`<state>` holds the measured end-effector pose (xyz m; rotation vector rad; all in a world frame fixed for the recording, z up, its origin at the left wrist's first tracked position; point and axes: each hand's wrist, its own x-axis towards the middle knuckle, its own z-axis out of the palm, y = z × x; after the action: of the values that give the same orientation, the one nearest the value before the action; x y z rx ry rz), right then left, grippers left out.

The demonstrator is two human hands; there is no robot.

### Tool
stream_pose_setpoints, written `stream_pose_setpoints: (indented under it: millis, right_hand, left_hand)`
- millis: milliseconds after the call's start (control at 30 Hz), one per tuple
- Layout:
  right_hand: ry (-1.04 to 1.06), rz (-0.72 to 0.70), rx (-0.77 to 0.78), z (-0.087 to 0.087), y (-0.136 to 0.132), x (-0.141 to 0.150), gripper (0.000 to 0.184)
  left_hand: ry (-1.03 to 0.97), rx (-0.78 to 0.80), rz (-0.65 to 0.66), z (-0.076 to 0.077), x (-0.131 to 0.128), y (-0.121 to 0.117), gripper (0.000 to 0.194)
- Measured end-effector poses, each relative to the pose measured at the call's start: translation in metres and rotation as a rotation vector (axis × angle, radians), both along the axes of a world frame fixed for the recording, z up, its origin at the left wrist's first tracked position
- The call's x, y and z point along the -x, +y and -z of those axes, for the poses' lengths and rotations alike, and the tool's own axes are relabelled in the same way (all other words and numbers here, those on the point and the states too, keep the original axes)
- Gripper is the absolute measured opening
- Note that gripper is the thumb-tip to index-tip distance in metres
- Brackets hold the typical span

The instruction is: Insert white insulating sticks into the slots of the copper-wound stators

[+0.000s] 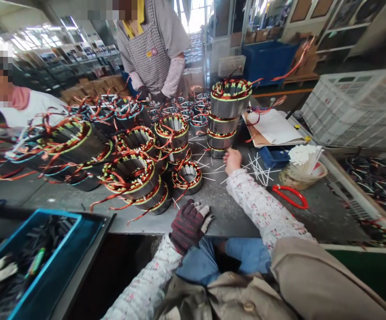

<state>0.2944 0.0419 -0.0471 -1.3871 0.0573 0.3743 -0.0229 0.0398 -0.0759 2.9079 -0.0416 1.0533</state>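
Observation:
My right hand (pixel 232 161) rests on the grey metal bench with its fingers curled, next to the base of a stack of copper-wound motor stators (pixel 228 113). Thin white cable ties (pixel 258 171) lie scattered just right of it. My left hand (pixel 189 226), in a dark red knit glove with bare fingertips, sits near the bench's front edge and holds nothing. The closest thing to it is a group of stacked stators (pixel 136 178) with red lead wires. A single stator (pixel 186 178) stands between my hands.
Many more stators crowd the bench toward the back and left, with a co-worker at each side (pixel 149 53). A red loop (pixel 290 196), a basket of white sticks (pixel 302 166) and papers (pixel 272 129) lie right. A blue bin of dark parts (pixel 36 262) sits lower left, a white crate (pixel 356 109) far right.

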Motion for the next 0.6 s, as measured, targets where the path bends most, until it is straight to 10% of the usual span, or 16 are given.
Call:
stream_pose_setpoints:
  millis: [267, 600]
  right_hand:
    - [-0.120, 0.016, 0.103, -0.043, -0.033, -0.047, 0.041]
    - [-0.745, -0.388, 0.802, -0.055, -0.100, -0.012, 0.045]
  left_hand:
    - [-0.040, -0.018, -0.009, -0.001, -0.003, -0.001, 0.020]
    - [-0.092, 0.015, 0.022, 0.000, -0.003, -0.003, 0.021]
